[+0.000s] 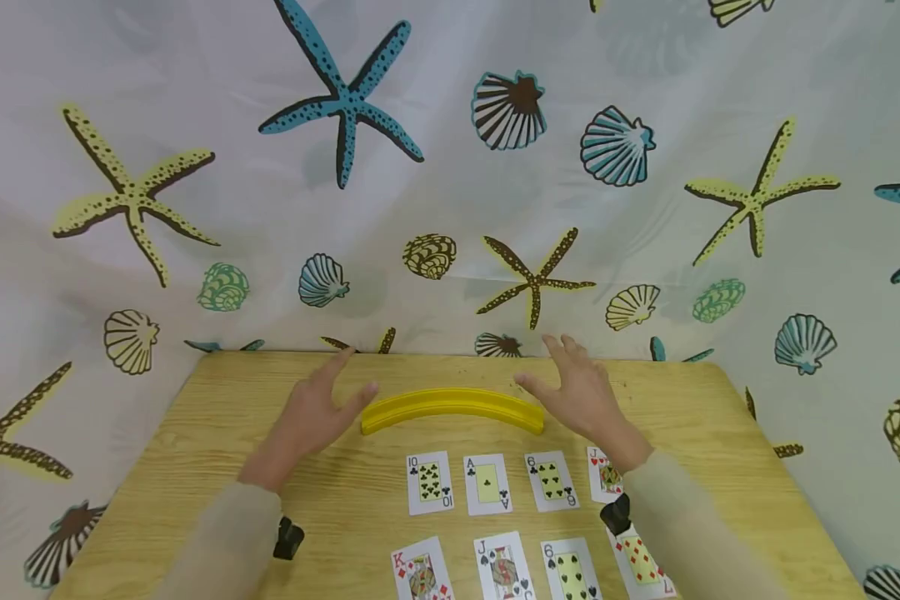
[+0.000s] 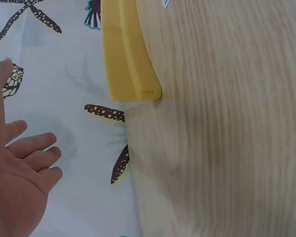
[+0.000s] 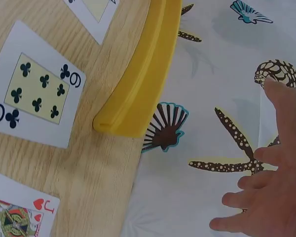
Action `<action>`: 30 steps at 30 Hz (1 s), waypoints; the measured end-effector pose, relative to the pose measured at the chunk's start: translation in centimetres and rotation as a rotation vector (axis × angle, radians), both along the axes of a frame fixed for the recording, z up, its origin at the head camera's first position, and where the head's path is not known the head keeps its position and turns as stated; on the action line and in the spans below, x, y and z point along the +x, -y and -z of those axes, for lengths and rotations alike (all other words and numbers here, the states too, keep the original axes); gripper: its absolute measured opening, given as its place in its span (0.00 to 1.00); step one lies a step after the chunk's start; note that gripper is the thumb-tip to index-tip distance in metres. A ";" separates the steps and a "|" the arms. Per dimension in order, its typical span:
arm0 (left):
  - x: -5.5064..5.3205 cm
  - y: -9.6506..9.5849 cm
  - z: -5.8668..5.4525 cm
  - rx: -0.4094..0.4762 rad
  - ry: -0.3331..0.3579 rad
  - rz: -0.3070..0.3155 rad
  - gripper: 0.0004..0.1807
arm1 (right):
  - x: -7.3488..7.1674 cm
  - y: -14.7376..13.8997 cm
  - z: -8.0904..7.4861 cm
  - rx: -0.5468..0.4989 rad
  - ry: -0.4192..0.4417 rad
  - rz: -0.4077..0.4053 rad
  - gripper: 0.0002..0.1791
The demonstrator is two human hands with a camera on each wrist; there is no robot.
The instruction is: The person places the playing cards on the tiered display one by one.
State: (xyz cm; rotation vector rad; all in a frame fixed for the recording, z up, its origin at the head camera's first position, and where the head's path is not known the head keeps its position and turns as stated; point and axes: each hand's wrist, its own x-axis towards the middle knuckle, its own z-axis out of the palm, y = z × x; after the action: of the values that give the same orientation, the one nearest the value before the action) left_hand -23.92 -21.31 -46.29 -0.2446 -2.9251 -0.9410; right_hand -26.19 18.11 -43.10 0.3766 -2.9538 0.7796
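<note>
The yellow strip (image 1: 450, 402) lies curved on the table (image 1: 232, 400), beyond two rows of cards (image 1: 487, 500). My left hand (image 1: 317, 417) and right hand (image 1: 581, 396) hover near its ends, fingers relaxed, gripping nothing.

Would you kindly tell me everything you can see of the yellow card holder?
The yellow card holder is a plastic-looking arc, grooved lengthwise and holding no cards. It lies on the wood-grain table beyond the playing cards, bowing away from them. Neither the left hand nor the right hand appears to touch it.
</note>
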 end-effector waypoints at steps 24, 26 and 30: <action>1.0 0.1 5.7 0.378 -0.004 -0.172 0.29 | 1.8 6.1 4.2 -0.407 0.055 -0.085 0.28; 1.1 0.0 6.3 0.398 0.021 -0.180 0.29 | 1.9 6.6 4.5 -0.412 0.082 -0.098 0.28; 1.3 -0.2 7.2 0.419 0.042 -0.182 0.30 | 2.2 7.4 5.3 -0.396 0.143 -0.131 0.31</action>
State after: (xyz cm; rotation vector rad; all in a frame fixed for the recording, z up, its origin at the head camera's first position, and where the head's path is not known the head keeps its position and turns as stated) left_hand -22.58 -21.13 -53.48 0.0637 -2.6386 -1.4987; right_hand -24.01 10.73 -48.41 0.5047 -2.8189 1.4290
